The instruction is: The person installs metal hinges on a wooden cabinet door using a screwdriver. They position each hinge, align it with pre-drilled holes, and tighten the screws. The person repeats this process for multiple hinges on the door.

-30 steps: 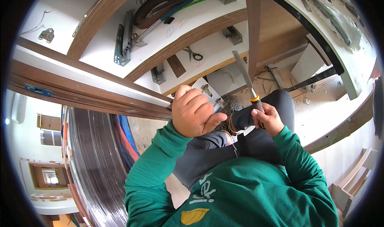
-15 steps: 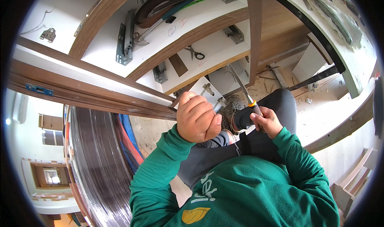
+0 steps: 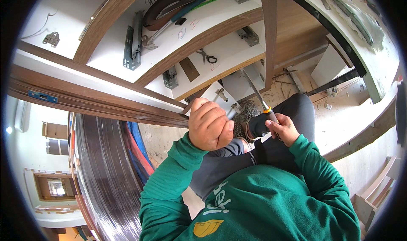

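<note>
So the chisel-like tool [image 3: 263, 104] is up above the person's lap, steel blade angled away toward the cabinet, and the right hand [image 3: 284, 129] is grasping it by the dark handle with the thumb laid along it. The left hand [image 3: 210, 124] is clenched into a fist just left of it, apart from the tool. From my end I'd call this step plain holding, as I can't see the blade working on anything. Any move from here calls for a firm grip and minding that edge around the knee, imo.

Past the fist there's a metal hinge [image 3: 221, 95], then the cabinet frame [image 3: 203, 41] with scissors [image 3: 207, 57] on the lower shelf, and a claw hammer [image 3: 159, 32] beside a brown coil [image 3: 149, 18] on the upper one. Plastic-wrapped panels [image 3: 106, 169] are off to the left.

Stuff I can't make out: whether the fist has anything tucked inside, and whether the tip touches the pale board behind it or just lines up with it. The right palm hides part of the handle, and the bench clutter [image 3: 354, 20] top right gets cut off by my fisheye's black rim.
</note>
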### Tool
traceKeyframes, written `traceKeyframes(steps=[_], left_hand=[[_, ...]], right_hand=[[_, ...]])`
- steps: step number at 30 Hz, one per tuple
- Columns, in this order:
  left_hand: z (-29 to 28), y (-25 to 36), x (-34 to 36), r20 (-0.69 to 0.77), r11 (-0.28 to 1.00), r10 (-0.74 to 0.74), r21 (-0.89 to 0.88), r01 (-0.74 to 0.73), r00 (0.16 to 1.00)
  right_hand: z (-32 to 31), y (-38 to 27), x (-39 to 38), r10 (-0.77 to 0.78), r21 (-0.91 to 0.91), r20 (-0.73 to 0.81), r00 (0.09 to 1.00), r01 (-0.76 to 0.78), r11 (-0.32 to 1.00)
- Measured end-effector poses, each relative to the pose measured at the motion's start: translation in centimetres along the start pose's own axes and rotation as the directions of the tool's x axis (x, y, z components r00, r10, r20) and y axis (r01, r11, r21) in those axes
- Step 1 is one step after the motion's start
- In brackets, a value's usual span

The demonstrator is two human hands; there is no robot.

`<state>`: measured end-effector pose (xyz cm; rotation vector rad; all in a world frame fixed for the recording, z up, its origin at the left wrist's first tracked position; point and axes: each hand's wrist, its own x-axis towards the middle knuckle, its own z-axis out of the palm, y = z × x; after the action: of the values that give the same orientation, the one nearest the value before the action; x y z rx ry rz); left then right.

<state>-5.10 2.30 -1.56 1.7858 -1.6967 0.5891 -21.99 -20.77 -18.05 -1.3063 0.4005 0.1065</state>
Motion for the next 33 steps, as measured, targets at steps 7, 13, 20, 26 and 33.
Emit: traceKeyframes(steps=[7, 13, 20, 26, 33], left_hand=[[0.4, 0.0, 0.0, -0.049, 1.0, -0.01, -0.005, 0.01, 0.999], [0.0, 0.1, -0.5, -0.016, 0.999, -0.04, -0.005, 0.04, 0.999], [0.6, 0.1, -1.3, -0.026, 0.997, -0.077, -0.01, 0.076, 0.997], [1.0, -0.8, -7.5, 0.179, 0.918, -0.397, 0.064, 0.392, 0.9], [-4.0, -2.7, -29.2, -0.097, 0.474, -0.873, 0.058, 0.879, 0.477]], right_hand=[[-0.2, 0.6, 0.2, 0.024, -0.019, -0.001, 1.0, -0.024, 1.0], [-0.1, 1.3, 0.4, 0.022, -0.006, 0.009, 1.0, -0.022, 1.0], [0.1, 1.1, 0.4, 0.029, -0.023, 0.011, 1.0, -0.028, 0.999], [-0.1, 0.7, 0.3, 0.036, -0.033, -0.021, 0.999, -0.036, 0.999], [-0.4, 0.9, 0.7, 0.018, 0.007, -0.062, 0.998, -0.017, 1.0]])
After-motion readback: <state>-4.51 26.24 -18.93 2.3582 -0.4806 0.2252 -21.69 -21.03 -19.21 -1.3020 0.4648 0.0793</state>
